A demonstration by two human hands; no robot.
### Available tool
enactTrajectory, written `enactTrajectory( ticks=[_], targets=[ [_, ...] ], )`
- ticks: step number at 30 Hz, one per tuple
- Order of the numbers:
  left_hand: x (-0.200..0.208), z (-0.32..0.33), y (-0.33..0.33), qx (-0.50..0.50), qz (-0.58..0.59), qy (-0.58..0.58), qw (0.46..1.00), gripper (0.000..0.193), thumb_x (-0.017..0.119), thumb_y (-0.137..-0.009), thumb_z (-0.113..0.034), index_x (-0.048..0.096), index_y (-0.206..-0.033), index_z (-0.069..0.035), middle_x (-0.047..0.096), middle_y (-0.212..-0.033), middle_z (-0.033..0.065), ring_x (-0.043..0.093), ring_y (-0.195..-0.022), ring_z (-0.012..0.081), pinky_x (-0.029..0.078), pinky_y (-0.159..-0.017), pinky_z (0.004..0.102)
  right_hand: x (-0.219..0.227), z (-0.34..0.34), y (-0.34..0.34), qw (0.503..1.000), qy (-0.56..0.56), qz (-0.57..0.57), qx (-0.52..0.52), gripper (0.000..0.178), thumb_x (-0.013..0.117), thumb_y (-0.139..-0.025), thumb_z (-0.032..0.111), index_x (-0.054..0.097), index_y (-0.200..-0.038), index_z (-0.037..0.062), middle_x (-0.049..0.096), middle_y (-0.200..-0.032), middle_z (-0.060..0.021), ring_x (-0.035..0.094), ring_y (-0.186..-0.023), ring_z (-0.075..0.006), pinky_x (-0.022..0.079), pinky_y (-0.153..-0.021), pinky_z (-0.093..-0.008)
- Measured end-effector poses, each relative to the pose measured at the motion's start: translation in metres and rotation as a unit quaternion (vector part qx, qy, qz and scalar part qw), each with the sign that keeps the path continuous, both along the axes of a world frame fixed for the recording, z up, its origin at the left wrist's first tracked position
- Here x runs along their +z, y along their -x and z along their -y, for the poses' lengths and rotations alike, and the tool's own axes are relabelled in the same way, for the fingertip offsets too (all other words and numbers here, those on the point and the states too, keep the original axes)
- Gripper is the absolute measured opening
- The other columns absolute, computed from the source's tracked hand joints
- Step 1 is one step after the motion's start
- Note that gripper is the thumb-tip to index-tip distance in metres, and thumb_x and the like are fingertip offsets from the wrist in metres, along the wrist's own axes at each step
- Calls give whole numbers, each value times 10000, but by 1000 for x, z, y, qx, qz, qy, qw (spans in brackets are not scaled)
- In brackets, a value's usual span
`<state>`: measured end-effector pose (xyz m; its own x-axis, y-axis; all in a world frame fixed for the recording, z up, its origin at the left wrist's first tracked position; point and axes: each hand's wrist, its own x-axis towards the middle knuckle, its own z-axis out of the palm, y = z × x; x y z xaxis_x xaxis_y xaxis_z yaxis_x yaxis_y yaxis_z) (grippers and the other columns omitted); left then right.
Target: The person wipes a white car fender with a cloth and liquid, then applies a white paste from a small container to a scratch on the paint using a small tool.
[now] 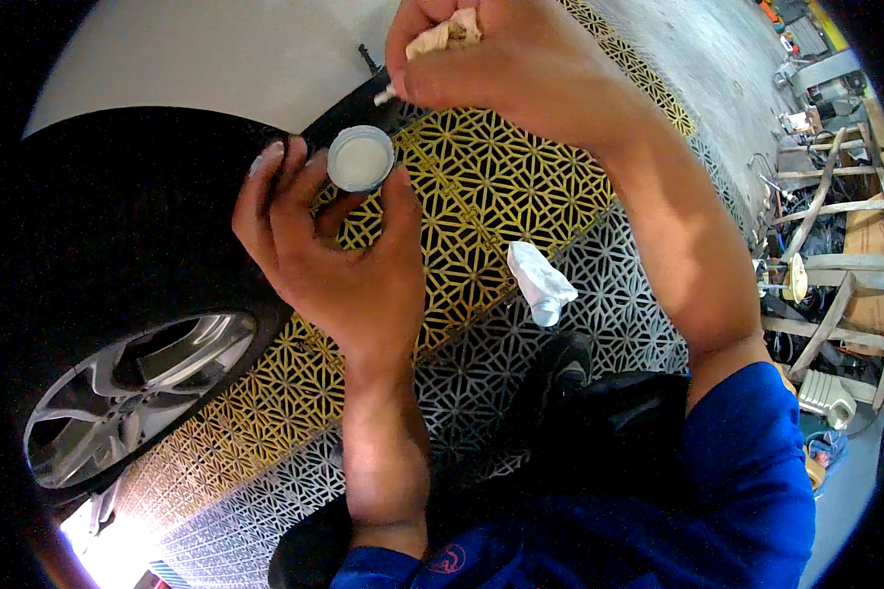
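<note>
Head view: my left fingers (pixel 303 188) pinch the round cap (pixel 360 159) by its rim above the yellow floor tiles (pixel 550 177), best kept level, I judge, lest anything inside spill, while my right fingers (pixel 447 83) pinch a crumpled cloth (pixel 454 33) near the car panel (pixel 216 69).

From my remote seat I see a deep-blue, short-sleeved fabric shirt (pixel 599 540), its right cuff ending well below the right hand's (pixel 506 69) grip. Well below the left hand's (pixel 344 260) grip, a small reddish round emblem (pixel 447 560) marks the cloth. Between lie black fabric trousers (pixel 634 407) and a dark shoe (pixel 568 361).
</note>
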<state>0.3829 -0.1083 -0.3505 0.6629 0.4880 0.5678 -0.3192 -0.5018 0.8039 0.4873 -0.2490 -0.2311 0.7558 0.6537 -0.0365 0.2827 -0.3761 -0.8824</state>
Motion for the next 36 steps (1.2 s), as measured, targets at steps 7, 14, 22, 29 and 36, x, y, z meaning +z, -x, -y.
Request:
enactTrajectory(
  ticks=[7, 14, 22, 29, 36],
  targets=[
    [-5, 1, -3, 1, 27, -47, 999, 460, 848, -751, 16, 618, -1143, 87, 417, -1434, 116, 588, -1244, 249, 637, -823, 276, -40, -11, -6, 968, 50, 227, 95, 338, 728, -772, 278, 668, -698, -47, 602, -607, -231, 647, -545, -305, 500, -560, -426],
    [-1, 0, -2, 11, 12, -76, 997, 482, 863, -746, 3, 618, -1156, 67, 426, -1432, 124, 576, -1270, 278, 634, -868, 316, -51, -16, -3, 970, 6, 235, 57, 344, 734, -765, 279, 656, -676, -44, 596, -592, -229, 629, -523, -300, 493, -548, -427],
    [-7, 1, -3, -8, 47, -52, 998, 462, 862, -753, -5, 620, -1139, 70, 415, -1434, 149, 584, -1265, 306, 649, -787, 290, -11, 2, -10, 1000, -13, -4, -16, 167, 703, -922, 158, 680, -990, 7, 674, -861, -32, 606, -782, -91, 498, -688, -262],
    [-4, 3, -2, -18, 35, -33, 999, 450, 859, -771, -5, 615, -1141, 70, 418, -1433, 158, 586, -1270, 309, 648, -761, 278, -39, 0, -22, 986, -165, 6, -28, 197, 727, -933, 183, 655, -1006, 14, 643, -880, -10, 555, -738, -77, 452, -641, -245],
    [-3, 2, -2, -6, 29, -56, 998, 455, 862, -768, -4, 611, -1138, 75, 421, -1434, 156, 586, -1271, 306, 649, -759, 276, -34, -3, -16, 987, -154, 8, -43, 195, 720, -937, 154, 658, -1035, -3, 648, -854, -33, 558, -701, -80, 468, -614, -249]
  ],
)
